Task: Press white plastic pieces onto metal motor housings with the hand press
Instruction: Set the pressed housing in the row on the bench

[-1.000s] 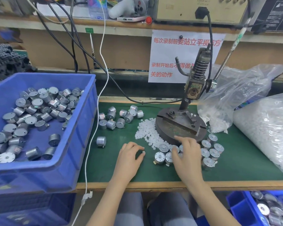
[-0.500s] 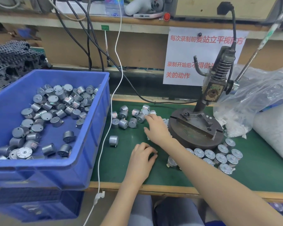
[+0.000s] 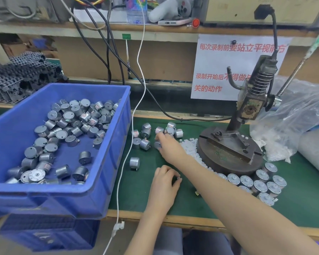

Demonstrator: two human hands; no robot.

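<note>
- Reaching: right hand (image 3: 170, 149) is across at the loose motors (image 3: 145, 144) on the mat (image 3: 136, 197), left of the press (image 3: 250, 105). Its fingers lie over the cluster with the tips lost among the cans, so I can't tell if one is pinched.
- Left hand (image 3: 164, 181) rests on the mat near the front edge, fingers curled in. A white speck shows at the tips; can't tell if that's a held piece or nothing.
- Pieces (image 3: 189, 147): white pile on the mat, touching the left rim of the base (image 3: 219, 157). More sit in the bag (image 3: 291, 126) right of the press.
- Handling, my read: motors are small steel cans, stiff, dense for their size, smooth-walled, and prone to roll on their sides. Take one by the round wall, thumb against fingers, and spare the thin shaft and tabs.
- Pieces look tiny, light and slick. Fingertip pinch only; easy to drop or flick away.
- Capped motors (image 3: 259, 185) stand in rows just front-right of the base. Bulk stock lies in the bin (image 3: 107, 183) on the left.
- Hidden: right arm (image 3: 228, 196) covers part of the pile and some capped motors.
- Lever (image 3: 295, 71) runs out of frame at the top.
- Fixture (image 3: 228, 144) nest is hard to make out. Nothing seems loaded on it, but I'm not sure.
</note>
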